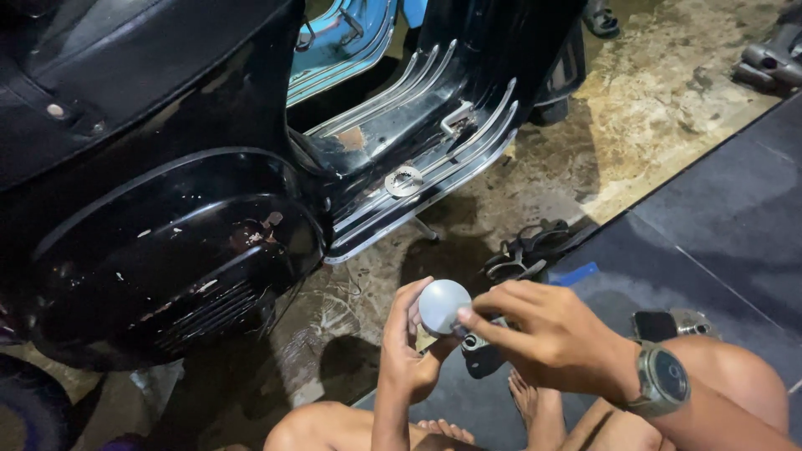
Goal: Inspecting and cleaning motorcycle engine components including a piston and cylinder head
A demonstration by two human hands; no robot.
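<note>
**Round metal part held in both hands beside a black scooter**

A smooth, dull-silver round metal cap (444,306) with a domed face sits low in the middle of the view, held above the floor in front of the person's bare knees. The left hand (408,351) cups it from below and behind, fingers curled up around its left edge. The right hand (535,330) comes in from the right, thumb and forefinger pinched together at the cap's lower right rim; whether a small piece is caught between them cannot be told. A round-faced wristwatch with a dull metal case (662,380) sits on the right wrist.

Just under the hands lies a small dark metal mechanical part (480,355). Behind it, a pair of dark strappy sandals (528,249) rests on the rough, stained concrete floor (660,108), near the edge of smooth dark floor tiles (735,225).

To the left stands a glossy black scooter (167,209), its curved side panel chipped and scratched, with ribbed chrome strips along the footboard. A flat grey metal ring (404,181) lies on that footboard.
</note>
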